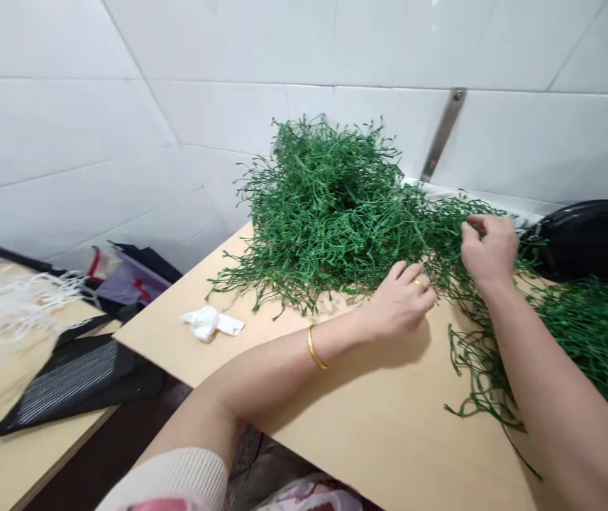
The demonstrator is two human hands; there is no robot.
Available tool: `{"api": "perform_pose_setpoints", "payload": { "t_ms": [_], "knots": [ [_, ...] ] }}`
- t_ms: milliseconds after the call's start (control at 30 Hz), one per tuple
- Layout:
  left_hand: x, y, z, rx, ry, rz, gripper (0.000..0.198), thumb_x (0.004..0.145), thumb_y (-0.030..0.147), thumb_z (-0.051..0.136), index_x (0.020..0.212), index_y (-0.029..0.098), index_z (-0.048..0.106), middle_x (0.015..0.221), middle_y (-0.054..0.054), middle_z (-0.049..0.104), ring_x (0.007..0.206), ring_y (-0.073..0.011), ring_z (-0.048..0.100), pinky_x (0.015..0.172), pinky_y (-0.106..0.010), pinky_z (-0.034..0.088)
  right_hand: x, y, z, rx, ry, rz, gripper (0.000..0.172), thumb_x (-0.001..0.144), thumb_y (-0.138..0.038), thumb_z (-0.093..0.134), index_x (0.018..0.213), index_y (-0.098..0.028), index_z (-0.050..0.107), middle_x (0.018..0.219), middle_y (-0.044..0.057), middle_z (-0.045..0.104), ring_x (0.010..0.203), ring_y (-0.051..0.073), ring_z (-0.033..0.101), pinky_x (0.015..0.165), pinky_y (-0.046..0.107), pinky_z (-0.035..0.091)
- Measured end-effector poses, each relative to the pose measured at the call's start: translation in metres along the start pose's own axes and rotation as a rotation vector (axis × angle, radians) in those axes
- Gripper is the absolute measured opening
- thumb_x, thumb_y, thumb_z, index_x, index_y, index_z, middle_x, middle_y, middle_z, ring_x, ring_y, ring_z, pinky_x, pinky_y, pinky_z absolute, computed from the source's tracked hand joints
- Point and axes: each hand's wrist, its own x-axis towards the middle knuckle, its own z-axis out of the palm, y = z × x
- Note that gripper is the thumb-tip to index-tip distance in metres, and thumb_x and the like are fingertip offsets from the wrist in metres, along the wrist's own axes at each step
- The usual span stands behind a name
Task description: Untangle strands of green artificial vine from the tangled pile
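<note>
A big heap of green plastic stems [330, 206] lies on a pale wooden table [378, 426] against a white tiled wall. My left hand [402, 301], with a gold ring and a gold bangle on the wrist, rests at the heap's near edge, its fingers curled onto green strands. My right hand [487, 248] is further right, its fingers pinched on stems at the heap's right side. A loose trail of green stems [477, 369] runs under my right forearm. More green stems [596, 341] are piled at the far right.
A crumpled white tissue [211, 323] lies left of the heap. A black bag [585, 238] sits at the back right. On a second table to the left are a black striped pouch [74, 380], white strands [10, 298] and a purple bag [128, 280].
</note>
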Motion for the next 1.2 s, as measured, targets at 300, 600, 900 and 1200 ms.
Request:
{"api": "perform_pose_setpoints", "payload": {
  "t_ms": [300,600,900,1200],
  "knots": [
    [-0.056,-0.008,-0.037,-0.022,0.084,-0.217,0.030,0.089,0.028,0.035,0.075,0.015,0.058,0.084,-0.007,0.061,0.095,-0.0201,0.051,0.082,-0.035,0.037,-0.059,-0.055,0.019,-0.148,-0.345,-0.473,0.035,0.087,-0.034,0.036,0.103,-0.022,0.063,0.116,0.011,0.057,0.103,0.027,0.043,0.080,0.042,0.032],
    [-0.026,-0.060,-0.061,-0.072,0.146,-0.547,0.035,0.090,0.030,0.030,0.076,0.015,0.059,0.081,-0.008,0.059,0.079,-0.0165,0.050,0.073,-0.031,0.039,-0.053,-0.085,-0.005,-0.253,-0.022,-0.418,0.031,0.087,-0.032,0.037,0.090,-0.014,0.062,0.103,0.014,0.060,0.098,0.028,0.041,0.082,0.043,0.024],
    [0.058,-0.130,-0.029,-0.108,-0.184,-0.585,0.023,0.081,0.024,0.046,0.092,0.018,0.066,0.100,-0.010,0.063,0.103,-0.0280,0.048,0.081,-0.042,0.041,-0.058,-0.071,0.010,-0.125,-0.227,-0.457,0.026,0.087,-0.028,0.039,0.076,-0.017,0.061,0.082,0.007,0.061,0.084,0.020,0.048,0.077,0.036,0.029],
    [0.067,-0.141,-0.048,-0.466,0.248,-0.673,0.007,0.069,0.018,0.058,0.063,0.015,0.059,0.069,-0.003,0.057,0.075,-0.0155,0.051,0.077,-0.034,0.042,-0.043,-0.063,0.017,-0.074,-0.250,-0.324,0.049,0.083,-0.032,0.042,0.129,-0.017,0.043,0.134,0.013,0.043,0.108,0.029,0.045,0.083,0.041,0.038]
  ]
}}
